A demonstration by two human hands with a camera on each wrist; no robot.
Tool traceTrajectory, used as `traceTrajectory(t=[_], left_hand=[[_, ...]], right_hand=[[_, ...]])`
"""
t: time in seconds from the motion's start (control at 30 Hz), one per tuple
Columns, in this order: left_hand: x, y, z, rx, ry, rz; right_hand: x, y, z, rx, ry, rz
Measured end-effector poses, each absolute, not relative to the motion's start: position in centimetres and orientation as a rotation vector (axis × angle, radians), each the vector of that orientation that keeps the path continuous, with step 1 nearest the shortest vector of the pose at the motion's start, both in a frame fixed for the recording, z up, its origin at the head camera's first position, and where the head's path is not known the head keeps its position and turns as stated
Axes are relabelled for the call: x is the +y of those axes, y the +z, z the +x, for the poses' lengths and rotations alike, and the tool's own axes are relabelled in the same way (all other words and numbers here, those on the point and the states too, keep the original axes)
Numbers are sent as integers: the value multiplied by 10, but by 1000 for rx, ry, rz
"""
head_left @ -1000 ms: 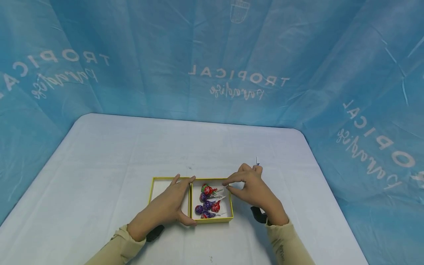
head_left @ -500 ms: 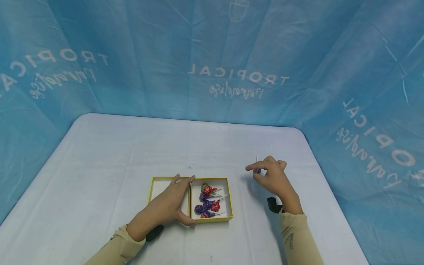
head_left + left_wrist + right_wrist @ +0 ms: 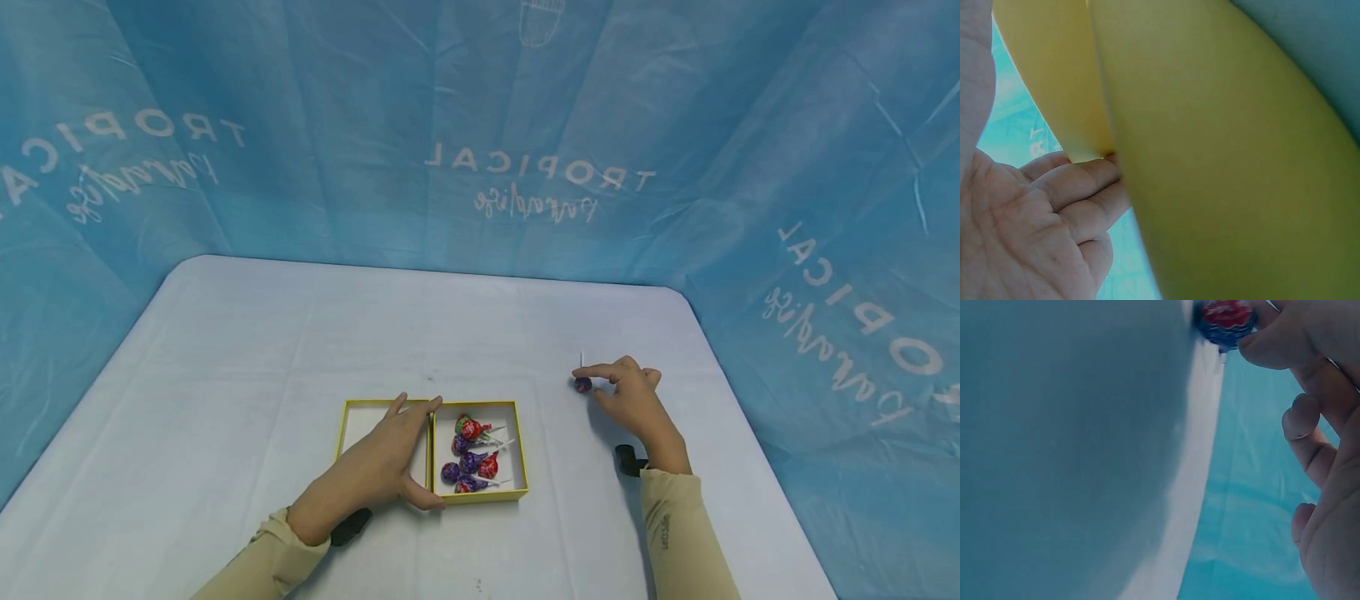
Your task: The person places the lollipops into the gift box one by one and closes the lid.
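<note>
In the head view, my left hand [image 3: 386, 462] spans the near and far sides of a yellow-edged box, thumb at the front, fingertips at the back. The open box [image 3: 517, 493] holds several wrapped lollipops [image 3: 472, 461], purple and red, sticks pointing right. The left wrist view shows yellow cardboard walls [image 3: 1222, 150] against the fingers. Right of the box, my right hand [image 3: 633, 404] has index finger and thumb on either side of a purple-blue lollipop [image 3: 582, 385], its stick pointing away. The right wrist view shows the thumb against the wrapped candy [image 3: 1225, 319].
Left of the lollipops is a second yellow-edged white tray [image 3: 363, 417], partly under my left hand. A white cloth covers the table [image 3: 420, 333]. Blue printed curtains [image 3: 480, 225] hang behind and along both sides.
My right hand has moved from the box's right edge, rightward and away from me, to the lollipop on the table. The left hand and the box stay put.
</note>
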State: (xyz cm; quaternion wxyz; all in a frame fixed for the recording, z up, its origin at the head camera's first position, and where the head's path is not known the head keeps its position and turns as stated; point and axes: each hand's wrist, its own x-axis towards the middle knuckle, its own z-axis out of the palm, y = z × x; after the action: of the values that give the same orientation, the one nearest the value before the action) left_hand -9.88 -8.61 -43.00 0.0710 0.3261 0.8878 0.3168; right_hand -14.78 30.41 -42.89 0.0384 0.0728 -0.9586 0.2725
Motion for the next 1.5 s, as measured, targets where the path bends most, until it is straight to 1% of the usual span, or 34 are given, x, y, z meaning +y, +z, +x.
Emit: traceTrajectory(t=[0.3, 1.03, 1.5], left_hand=[[-87, -430, -98, 2669, 945, 977], [-86, -430, -99, 2648, 951, 967], [-85, -428, -100, 2654, 935, 963]], right_hand=[[305, -437, -150, -2978, 821, 200], [304, -438, -152, -2963, 734, 168], [301, -439, -154, -2991, 689, 93]])
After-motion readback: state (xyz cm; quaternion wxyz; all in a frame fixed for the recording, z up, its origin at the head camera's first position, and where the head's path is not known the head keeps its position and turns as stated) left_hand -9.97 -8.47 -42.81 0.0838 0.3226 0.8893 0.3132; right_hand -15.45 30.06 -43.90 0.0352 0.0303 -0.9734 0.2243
